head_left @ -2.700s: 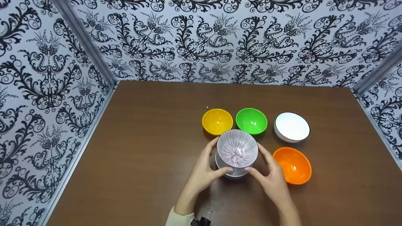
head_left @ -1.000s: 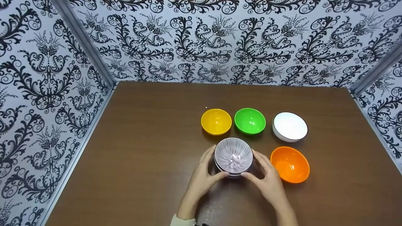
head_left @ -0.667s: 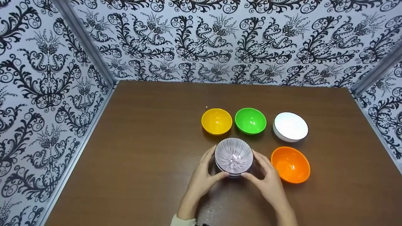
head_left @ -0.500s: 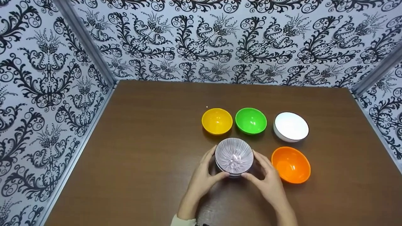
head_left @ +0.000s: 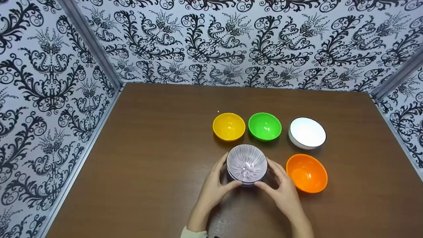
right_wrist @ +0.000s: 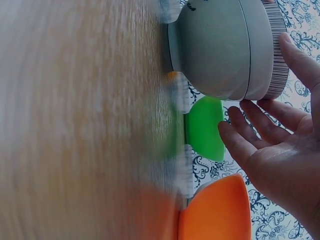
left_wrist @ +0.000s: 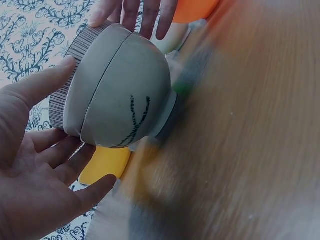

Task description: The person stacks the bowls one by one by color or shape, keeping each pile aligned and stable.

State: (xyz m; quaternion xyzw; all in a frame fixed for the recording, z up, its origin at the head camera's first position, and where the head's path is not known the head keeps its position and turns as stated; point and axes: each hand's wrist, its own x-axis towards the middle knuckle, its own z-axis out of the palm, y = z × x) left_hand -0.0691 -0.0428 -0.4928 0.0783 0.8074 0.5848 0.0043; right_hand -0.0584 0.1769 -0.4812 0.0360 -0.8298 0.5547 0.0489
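A bowl with fine radiating grey-purple stripes (head_left: 247, 163) sits nested on top of a stack. Under it, the left wrist view shows a plain pale band, then a greyish-white bowl (left_wrist: 125, 95) with a dark sprig-like mark. My left hand (head_left: 211, 190) holds the striped bowl's left side, its thumb at the near rim. From the right, my right hand (head_left: 285, 193) holds it likewise, thumb near the front rim. In the right wrist view, several fingers of the right hand (right_wrist: 280, 150) lie along the stack's side. Inside the striped bowl, nothing covers the lower bowls' view from above.
Behind the stack stand a yellow bowl (head_left: 229, 127) and a green bowl (head_left: 264, 126). A white bowl with a dark rim (head_left: 307, 133) is farther right. Close to my right hand is an orange bowl (head_left: 306, 173). Patterned walls (head_left: 214, 43) border the brown table (head_left: 148, 148).
Since the earliest frame, both hands have lowered the striped bowl toward me onto the stack, where a gap below it has closed. Over the last second the hands and bowls stay practically still.
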